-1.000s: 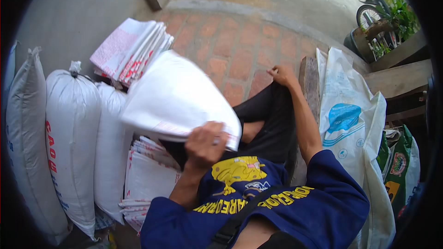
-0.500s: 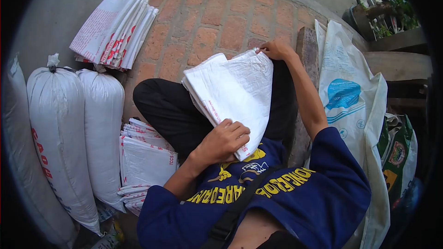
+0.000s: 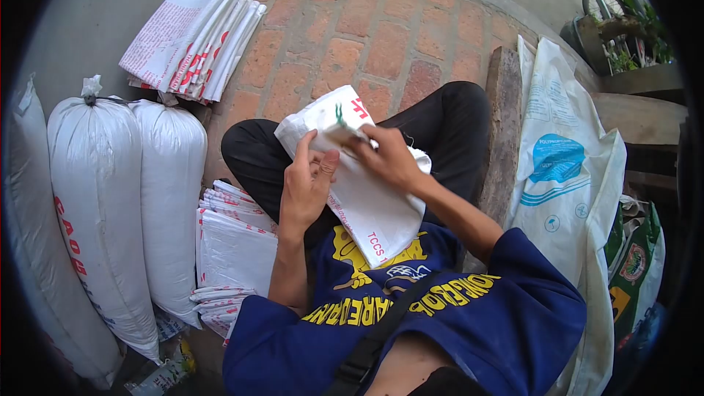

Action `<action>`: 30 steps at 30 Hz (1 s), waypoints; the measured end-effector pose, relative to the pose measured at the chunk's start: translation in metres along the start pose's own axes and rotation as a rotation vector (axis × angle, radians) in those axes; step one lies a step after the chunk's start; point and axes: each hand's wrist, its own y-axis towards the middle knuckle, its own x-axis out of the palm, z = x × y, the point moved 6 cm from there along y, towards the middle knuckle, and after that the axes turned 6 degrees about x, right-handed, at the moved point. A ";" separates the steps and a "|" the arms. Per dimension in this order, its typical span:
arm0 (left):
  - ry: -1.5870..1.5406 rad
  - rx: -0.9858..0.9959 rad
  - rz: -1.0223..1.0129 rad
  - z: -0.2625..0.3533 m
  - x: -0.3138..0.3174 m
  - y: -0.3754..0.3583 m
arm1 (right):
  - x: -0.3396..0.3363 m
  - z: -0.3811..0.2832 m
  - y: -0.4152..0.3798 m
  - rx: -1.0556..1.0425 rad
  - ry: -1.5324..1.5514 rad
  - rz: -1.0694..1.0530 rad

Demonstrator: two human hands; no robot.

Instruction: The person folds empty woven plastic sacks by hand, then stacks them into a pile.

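Note:
A folded white woven sack with red print lies across my lap, its lower corner against my shirt. Over its left edge is my left hand, index finger raised and thumb apart, with nothing gripped. My right hand is closed above the upper part of the sack, palm down. Its fingers hold a small pale thing with a green streak at the end, smeared by motion; I cannot tell what it is.
Filled white sacks stand at the left. Folded sacks lie in a stack by my knee and a pile on the brick floor. A wooden beam and a large plastic sheet lie at the right.
My right hand has left the sack's far right corner and come inward over its middle. My left hand has let go of the near corner and moved up to the left edge.

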 end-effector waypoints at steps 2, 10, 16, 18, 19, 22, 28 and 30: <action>0.056 0.104 0.019 0.023 0.003 -0.001 | 0.012 -0.016 -0.023 0.008 0.044 -0.054; 0.448 0.205 0.160 0.025 -0.019 -0.029 | 0.008 -0.032 -0.027 -0.212 0.067 -0.557; -0.015 -0.067 0.057 0.011 -0.065 -0.064 | -0.047 0.120 0.105 0.192 -0.039 -0.190; -0.112 -0.043 0.136 0.011 -0.096 -0.074 | -0.025 0.169 0.127 0.360 0.059 -0.261; -0.132 0.001 0.193 0.009 -0.113 -0.078 | 0.000 0.176 0.136 0.360 0.078 -0.376; -0.162 0.058 0.280 0.009 -0.147 -0.091 | 0.072 0.133 0.129 0.317 0.322 -0.705; -0.154 0.093 0.545 -0.010 -0.208 -0.108 | 0.081 0.035 0.107 0.565 1.186 -0.655; -0.266 0.063 0.626 -0.013 -0.210 -0.105 | 0.051 -0.002 0.097 0.412 1.113 -0.600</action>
